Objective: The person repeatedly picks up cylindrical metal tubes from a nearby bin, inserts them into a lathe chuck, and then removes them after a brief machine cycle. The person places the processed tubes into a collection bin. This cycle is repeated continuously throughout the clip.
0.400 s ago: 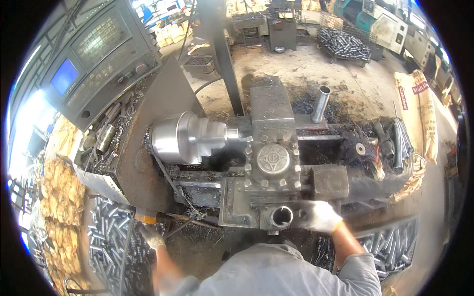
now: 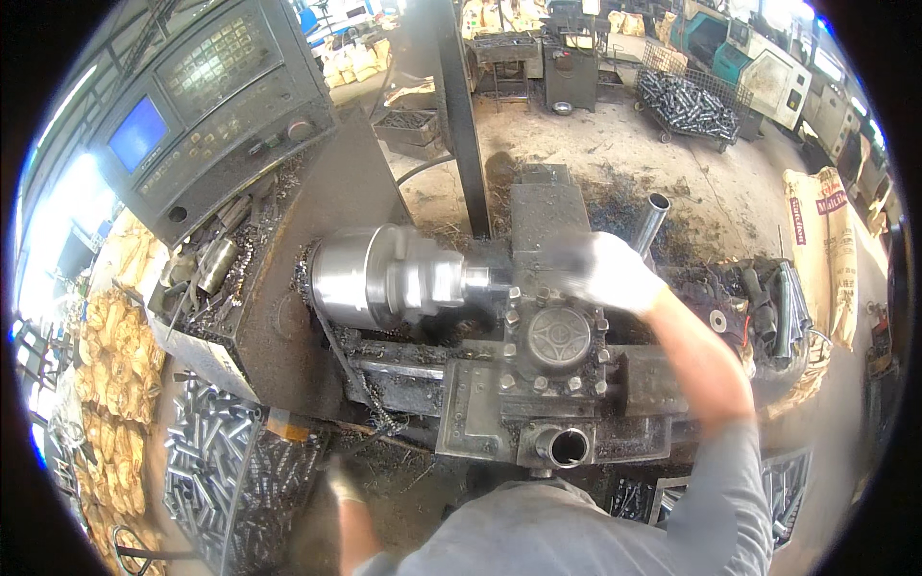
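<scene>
In a white glove, my right hand [image 2: 619, 276] reaches over the lathe's tool turret [image 2: 559, 338]. Its fingers are curled round something dark and blurred that I cannot make out. To the left of it, a shiny chuck [image 2: 351, 278] grips a short metal workpiece [image 2: 475, 278] that points at the turret; the chuck's jaws look smeared. My left hand [image 2: 343, 483], also gloved, hangs low beside the machine's front edge, its fingers blurred by motion. A round tube-like holder [image 2: 567, 446] sits at the turret's near side, in front of my body.
A control panel with a blue screen [image 2: 139, 134] stands at the left. Bins of metal tubes [image 2: 206, 461] lie low on both sides. An upright pipe [image 2: 653, 223] rises behind the turret. A wheeled cart of parts [image 2: 690, 104] and paper sacks [image 2: 831, 250] are farther right.
My right hand has moved from the turret's near right side up and away, over its far side. My left hand has drawn back from the orange-marked edge. The chuck's jaws look more smeared.
</scene>
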`<control>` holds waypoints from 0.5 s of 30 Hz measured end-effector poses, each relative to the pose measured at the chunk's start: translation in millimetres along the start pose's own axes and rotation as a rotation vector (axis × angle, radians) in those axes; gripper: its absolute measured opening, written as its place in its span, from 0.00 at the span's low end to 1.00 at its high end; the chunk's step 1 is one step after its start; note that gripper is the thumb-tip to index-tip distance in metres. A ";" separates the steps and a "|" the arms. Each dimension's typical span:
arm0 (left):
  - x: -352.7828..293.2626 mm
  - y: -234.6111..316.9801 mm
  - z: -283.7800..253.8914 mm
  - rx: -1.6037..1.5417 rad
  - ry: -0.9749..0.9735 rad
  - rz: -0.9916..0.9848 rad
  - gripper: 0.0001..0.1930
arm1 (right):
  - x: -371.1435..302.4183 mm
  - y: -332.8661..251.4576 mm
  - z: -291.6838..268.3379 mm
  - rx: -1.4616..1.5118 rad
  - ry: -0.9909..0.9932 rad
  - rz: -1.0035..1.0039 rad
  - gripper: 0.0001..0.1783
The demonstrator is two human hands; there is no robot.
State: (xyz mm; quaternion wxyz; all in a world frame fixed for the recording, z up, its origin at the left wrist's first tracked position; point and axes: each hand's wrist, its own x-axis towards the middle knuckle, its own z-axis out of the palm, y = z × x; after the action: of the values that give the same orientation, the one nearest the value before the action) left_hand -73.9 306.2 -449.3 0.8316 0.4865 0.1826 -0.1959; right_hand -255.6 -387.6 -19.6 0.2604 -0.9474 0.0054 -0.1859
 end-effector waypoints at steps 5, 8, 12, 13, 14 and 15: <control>-41.1 -129.5 7.7 1.129 -0.084 0.281 0.14 | 122.9 37.5 116.6 -0.268 -0.713 0.239 0.25; -97.5 -140.0 25.2 0.912 -0.055 -0.082 0.18 | 131.7 66.5 116.2 -0.241 -0.784 0.149 0.22; -148.0 -125.3 2.8 0.782 0.204 -0.429 0.15 | 113.3 117.8 14.4 -0.155 -0.603 0.567 0.16; -148.6 -120.8 -8.4 0.748 0.272 -0.549 0.14 | 109.5 117.0 7.8 -0.170 -0.510 0.779 0.21; -143.7 -116.2 -18.9 1.209 0.032 -0.438 0.14 | 111.1 112.6 10.5 -0.198 -0.599 0.667 0.21; -134.1 -111.4 -26.3 1.556 -0.171 -0.321 0.12 | 111.1 109.3 11.0 -0.313 -0.659 0.618 0.22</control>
State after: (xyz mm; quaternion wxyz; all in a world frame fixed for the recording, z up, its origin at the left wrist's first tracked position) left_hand -247.8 299.1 -477.2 0.2262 0.8784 -0.0031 -0.4210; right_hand -138.8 -488.6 -43.7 0.1456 -0.9378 0.2318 0.2137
